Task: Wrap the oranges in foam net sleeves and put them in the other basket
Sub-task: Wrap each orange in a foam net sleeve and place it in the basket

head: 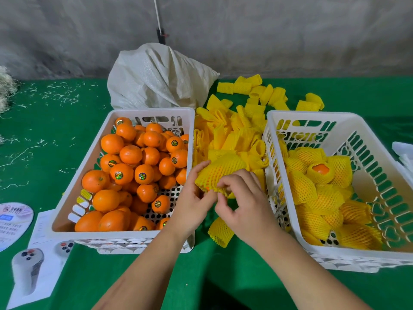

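Oranges (131, 166), many bearing small round stickers, fill the white basket on the left (67, 211) as we look down on a green counter (51, 139) strewn with pale straw-like shreds (60, 92). At the near left corner lie a round printed card (13, 222) and a white sheet picturing handheld controllers (33, 265). Behind the basket slumps a white woven sack (156, 77).

Between the two baskets, our left hand (192, 204) cups the side of one orange in a yellow net sleeve (220, 173), fingers curved round it with fingertips on top. Only a sliver of orange skin shows at the sleeve's lower edge. Our right hand (243, 204) pinches that lower edge of the foam net between thumb and forefinger, just beside the left thumb.

Behind the hands, a heap of loose yellow sleeves (237, 130) runs back across the counter, and one flattened sleeve (220, 232) lies just below our wrists.

On the right, the second white basket (288, 198) holds a pile of wrapped oranges (321, 193); one of them (321, 170) shows bare orange skin through the open end of its net. A white object (403, 153) is cut off by the right edge, so we cannot tell what it is.
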A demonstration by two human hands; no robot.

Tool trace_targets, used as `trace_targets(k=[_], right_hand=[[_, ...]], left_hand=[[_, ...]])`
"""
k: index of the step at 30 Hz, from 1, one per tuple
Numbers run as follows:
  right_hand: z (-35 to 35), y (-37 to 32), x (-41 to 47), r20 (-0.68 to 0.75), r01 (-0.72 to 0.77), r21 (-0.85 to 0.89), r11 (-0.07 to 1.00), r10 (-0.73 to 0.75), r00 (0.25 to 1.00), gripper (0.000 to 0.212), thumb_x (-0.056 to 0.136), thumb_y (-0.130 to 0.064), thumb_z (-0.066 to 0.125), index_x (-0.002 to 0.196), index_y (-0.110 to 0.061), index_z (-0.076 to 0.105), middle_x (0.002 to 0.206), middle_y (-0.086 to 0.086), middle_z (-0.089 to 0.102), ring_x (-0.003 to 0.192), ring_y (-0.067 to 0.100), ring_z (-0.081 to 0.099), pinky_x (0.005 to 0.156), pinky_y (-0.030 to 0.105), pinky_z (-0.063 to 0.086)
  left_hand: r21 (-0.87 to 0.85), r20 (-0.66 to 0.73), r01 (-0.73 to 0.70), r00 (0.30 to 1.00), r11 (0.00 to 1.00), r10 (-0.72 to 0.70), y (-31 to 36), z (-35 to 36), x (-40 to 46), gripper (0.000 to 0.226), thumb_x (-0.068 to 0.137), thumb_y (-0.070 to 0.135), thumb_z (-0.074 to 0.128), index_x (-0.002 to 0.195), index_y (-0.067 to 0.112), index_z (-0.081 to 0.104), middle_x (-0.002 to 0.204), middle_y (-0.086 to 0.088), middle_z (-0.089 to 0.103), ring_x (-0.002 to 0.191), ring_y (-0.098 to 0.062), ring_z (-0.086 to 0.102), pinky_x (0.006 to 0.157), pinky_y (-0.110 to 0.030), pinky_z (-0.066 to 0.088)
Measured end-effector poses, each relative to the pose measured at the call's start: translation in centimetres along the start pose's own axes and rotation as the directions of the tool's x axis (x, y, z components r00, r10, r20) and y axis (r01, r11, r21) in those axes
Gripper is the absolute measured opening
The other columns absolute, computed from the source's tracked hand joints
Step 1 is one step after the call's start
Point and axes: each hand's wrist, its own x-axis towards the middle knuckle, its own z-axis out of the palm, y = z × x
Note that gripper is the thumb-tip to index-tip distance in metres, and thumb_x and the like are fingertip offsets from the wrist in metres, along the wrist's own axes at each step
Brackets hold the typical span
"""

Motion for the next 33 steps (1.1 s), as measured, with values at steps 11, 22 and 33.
trace_targets(k=[11, 22, 33], right_hand=[[1.1, 0.9, -0.6, 0.009, -0.214, 0.159, 0.964, 0.216, 0.976, 0.04, 0.094, -0.017, 0.054, 0.133, -0.011, 0.06, 0.118, -0.005, 0.054, 0.107, 0.01, 0.054, 0.082, 0.026, 0.051], [0.9, -0.7, -1.0, 0.236, -0.555, 0.594, 0.582, 0.534, 0.812, 0.051, 0.081, -0.049, 0.061, 0.13, -0.045, 0.049, 0.121, -0.015, 0.055, 0.106, 0.003, 0.059, 0.083, 0.016, 0.049], [1.9, 0.6, 1.3, 0.246, -0.647, 0.634, 0.425, 0.682, 0.689, 0.088, 0.057, -0.049, 0.092, 0.131, -0.057, 0.046, 0.131, -0.016, 0.06, 0.118, 0.008, 0.064, 0.094, 0.036, 0.059]], left_hand=[[-0.058, -0.044, 0.03, 0.998, 0.998, -0.032, -0.5, -0.4, -0.3, 0.072, 0.082, 0.034, 0.086, 0.139, 0.029, 0.043, 0.119, 0.007, 0.068, 0.111, -0.015, 0.068, 0.088, -0.03, 0.057], [0.116, -0.177, -0.04, 0.982, 0.992, 0.06, -0.5, -0.1, -0.3, 0.058, 0.095, 0.035, 0.069, 0.14, 0.023, 0.035, 0.124, 0.015, 0.056, 0.117, -0.007, 0.06, 0.093, -0.022, 0.051], [0.326, 0.218, -0.063, 0.976, 0.943, -0.01, -0.5, 0.4, -0.5, 0.077, 0.094, 0.024, 0.066, 0.159, 0.036, 0.027, 0.157, 0.015, 0.044, 0.146, -0.011, 0.044, 0.117, -0.032, 0.043]])
